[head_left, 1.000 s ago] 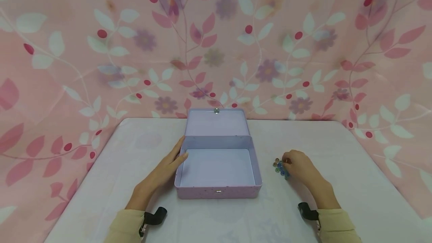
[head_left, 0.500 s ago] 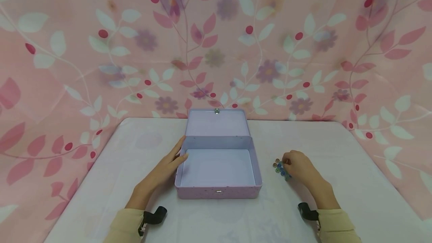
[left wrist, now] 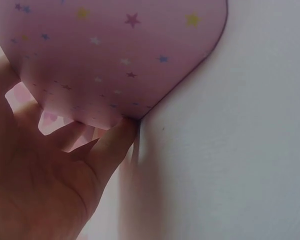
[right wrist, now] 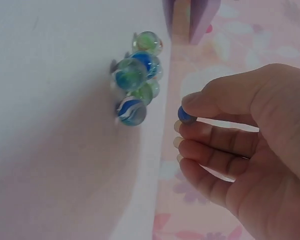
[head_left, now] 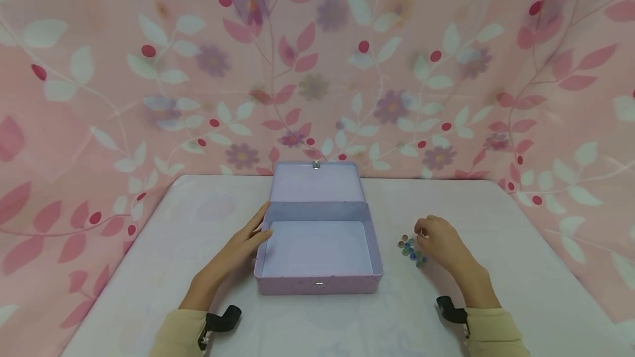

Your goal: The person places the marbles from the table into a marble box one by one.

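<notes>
Cloth point(head_left: 149, 70) with a pink leaf print hangs behind the desk point(head_left: 521, 269) and drapes past its sides. One lilac box point(head_left: 317, 247) sits open at the desk centre, lid tilted back, between the two hands. Marbles point(head_left: 410, 249) lie in one tight cluster on the desk, just right of the box; the right wrist view shows about five, green and blue. One further blue marble point(right wrist: 186, 115) is pinched between thumb and forefinger of the right hand point(head_left: 441, 244), raised just above the cluster, remaining fingers loosely curled. Left hand point(head_left: 238, 252) lies flat, fingers straight, fingertips touching the box's left wall.
</notes>
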A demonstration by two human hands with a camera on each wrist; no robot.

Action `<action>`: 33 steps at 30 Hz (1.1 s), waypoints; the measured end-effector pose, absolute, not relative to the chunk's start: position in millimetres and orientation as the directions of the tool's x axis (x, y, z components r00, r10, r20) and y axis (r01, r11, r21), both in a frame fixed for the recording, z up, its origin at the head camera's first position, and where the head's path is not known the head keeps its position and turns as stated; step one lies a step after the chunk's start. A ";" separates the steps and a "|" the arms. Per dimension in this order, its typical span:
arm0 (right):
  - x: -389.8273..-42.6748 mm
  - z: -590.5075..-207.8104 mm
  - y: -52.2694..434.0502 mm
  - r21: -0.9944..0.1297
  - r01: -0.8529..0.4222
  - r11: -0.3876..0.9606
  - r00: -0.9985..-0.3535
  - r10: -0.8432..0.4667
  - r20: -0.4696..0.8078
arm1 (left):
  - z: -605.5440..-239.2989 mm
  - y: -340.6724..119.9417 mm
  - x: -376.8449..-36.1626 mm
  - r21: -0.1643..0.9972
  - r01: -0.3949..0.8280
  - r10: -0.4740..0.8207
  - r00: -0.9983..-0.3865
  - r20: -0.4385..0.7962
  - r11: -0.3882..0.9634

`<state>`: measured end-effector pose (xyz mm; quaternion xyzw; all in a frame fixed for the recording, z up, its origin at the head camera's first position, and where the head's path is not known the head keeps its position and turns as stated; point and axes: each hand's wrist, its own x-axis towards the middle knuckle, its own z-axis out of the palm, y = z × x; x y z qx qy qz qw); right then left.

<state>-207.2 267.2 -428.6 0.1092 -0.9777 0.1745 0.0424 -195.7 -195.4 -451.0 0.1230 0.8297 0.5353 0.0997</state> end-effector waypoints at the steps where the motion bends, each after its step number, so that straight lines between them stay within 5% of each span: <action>1: -207.7 -427.7 265.9 -0.330 -0.236 0.914 -0.970 -0.202 0.135 | -451.4 -195.9 -195.3 0.912 0.098 0.309 -0.951 -0.033 0.398; 24: -207.8 -405.6 227.3 -0.365 -0.390 0.845 -0.902 -0.271 0.337 | -451.7 -199.2 -197.3 0.923 0.046 0.306 -0.949 -0.079 0.383; 33: -208.5 -393.4 205.3 -0.345 -0.522 0.780 -0.821 -0.351 0.451 | -450.6 -198.7 -196.6 0.924 0.057 0.313 -0.947 -0.069 0.378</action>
